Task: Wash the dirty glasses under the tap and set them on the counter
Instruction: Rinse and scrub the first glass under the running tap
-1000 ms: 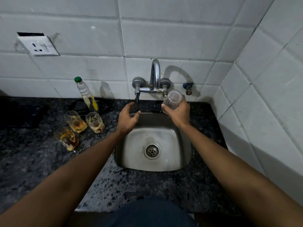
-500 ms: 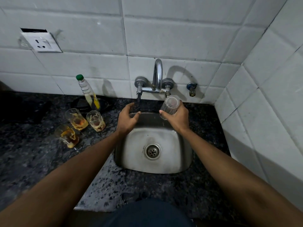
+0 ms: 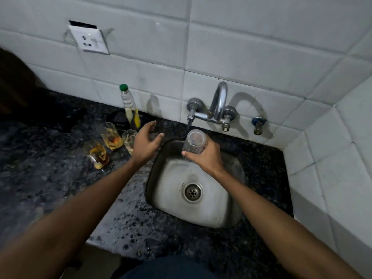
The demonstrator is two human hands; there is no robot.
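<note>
— Left hand (image 3: pixel 145 142) has swung away from the sink's edge since a second ago, out toward the dirty glasses, and the clear glass (image 3: pixel 194 142) has slid in under the tap's left outlet (image 3: pixel 189 120).

— Who's got that glass?

— Right hand (image 3: pixel 204 157), fingers wrapped round its ribbed wall, holding it over the back of the sink (image 3: pixel 231 216), base tipped toward us. It looks clean already; I can't make out any water running.

— And the left?

— Fingers spread and loosely curved, holding nothing, hovering just beside the nearest stained glass (image 3: pixel 128 140). Two more wait on the counter (image 3: pixel 50 178): one behind it (image 3: pixel 110 136) and one nearer us (image 3: pixel 97 155), all with brown dregs.

— So which step is this?

— I'd say the tail of the first wash, with the next pick-up starting. The clean one needs setting down well apart from the dirty three, probably on the right; the left hand needs a firm wrap on that near glass without knocking the oil bottle (image 3: pixel 129 108) just behind.
</note>
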